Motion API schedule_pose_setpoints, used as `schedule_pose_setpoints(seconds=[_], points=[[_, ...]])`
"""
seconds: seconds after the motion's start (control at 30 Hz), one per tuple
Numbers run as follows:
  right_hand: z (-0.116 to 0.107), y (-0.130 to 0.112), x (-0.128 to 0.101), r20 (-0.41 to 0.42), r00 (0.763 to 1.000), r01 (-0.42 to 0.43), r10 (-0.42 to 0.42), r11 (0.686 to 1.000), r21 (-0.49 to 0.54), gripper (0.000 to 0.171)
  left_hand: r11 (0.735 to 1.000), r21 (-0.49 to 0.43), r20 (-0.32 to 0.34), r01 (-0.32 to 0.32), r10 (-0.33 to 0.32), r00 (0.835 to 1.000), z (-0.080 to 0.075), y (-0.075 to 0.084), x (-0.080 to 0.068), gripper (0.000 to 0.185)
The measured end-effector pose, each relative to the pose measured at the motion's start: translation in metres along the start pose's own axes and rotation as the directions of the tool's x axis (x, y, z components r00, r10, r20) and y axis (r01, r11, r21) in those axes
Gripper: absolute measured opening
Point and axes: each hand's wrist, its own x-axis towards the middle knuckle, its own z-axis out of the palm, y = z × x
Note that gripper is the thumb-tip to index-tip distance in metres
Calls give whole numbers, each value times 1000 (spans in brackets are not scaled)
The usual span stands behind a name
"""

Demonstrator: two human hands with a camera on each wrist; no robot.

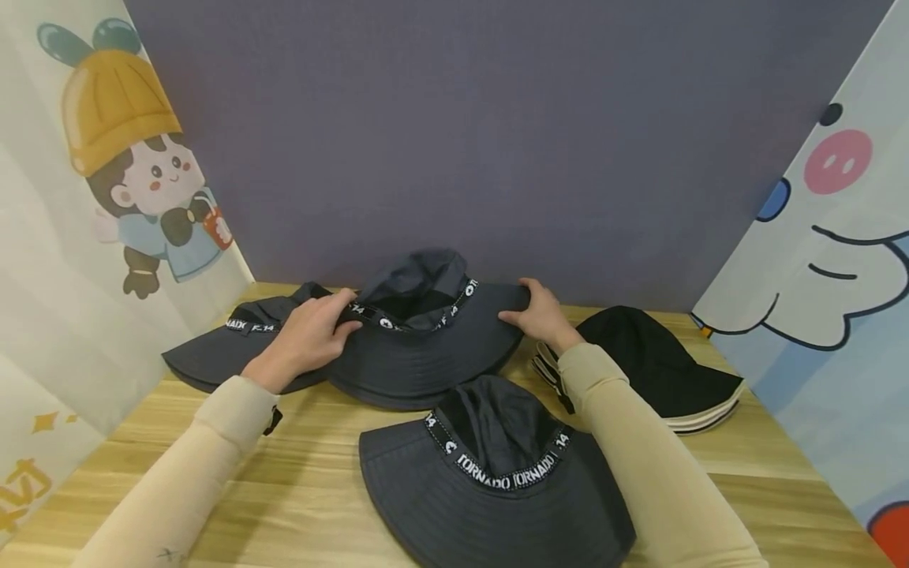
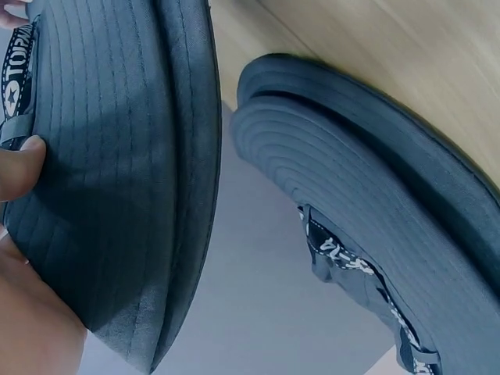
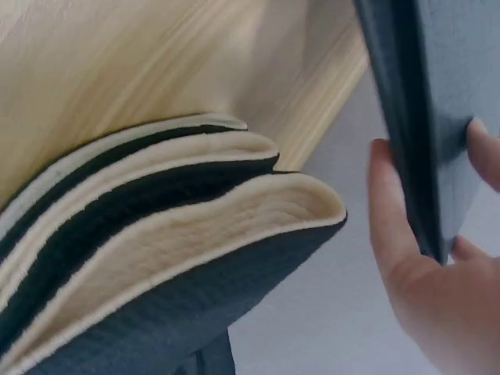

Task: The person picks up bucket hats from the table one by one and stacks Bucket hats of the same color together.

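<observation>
Both hands hold a dark grey bucket hat (image 1: 426,367) with a lettered black-and-white band, one at each side of its brim. My left hand (image 1: 307,338) grips the left side, thumb on top of the brim. At the right side, my right hand (image 1: 541,317) pinches the edge between thumb and fingers. A second brim layer shows along the held hat's edge in the left wrist view. More grey bucket hats (image 2: 375,211), brims stacked, lie to the left, partly hidden by the left hand. A similar grey hat (image 1: 490,517) lies in front, nearest me.
Black bucket hats (image 1: 632,359) with cream-edged brims are stacked at the right, close by my right forearm. The wooden table (image 1: 298,489) ends at a grey back panel (image 1: 497,142). Cartoon-printed white panels (image 1: 64,331) stand on both sides.
</observation>
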Motion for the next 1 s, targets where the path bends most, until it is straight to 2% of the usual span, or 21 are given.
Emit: schedule_pose_setpoints(seconds=[0.13, 0.3, 0.47, 0.6, 0.83, 1.0], points=[[-1, -4, -1, -65, 998, 24, -26, 999, -22, 78, 999, 37, -4, 11, -11, 1000, -2, -1, 6, 31], [-3, -14, -3, -126, 991, 35, -35, 999, -3, 77, 996, 85, -48, 28, -24, 999, -12, 1, 17, 26], [-11, -22, -8, -148, 988, 51, -51, 999, -5, 76, 993, 112, -91, 20, -10, 996, -21, 4, 27, 24], [-17, -26, -10, -148, 987, 62, -63, 998, -10, 75, 991, 129, -103, 38, -25, 994, -27, 5, 31, 23], [-31, -28, -19, -128, 989, 67, -70, 997, -22, 73, 993, 73, -70, 94, -89, 994, -34, 12, 35, 28], [-44, -18, -29, -80, 995, 58, -59, 998, -16, 70, 989, 3, 24, 147, -147, 989, -39, 24, 39, 34]])
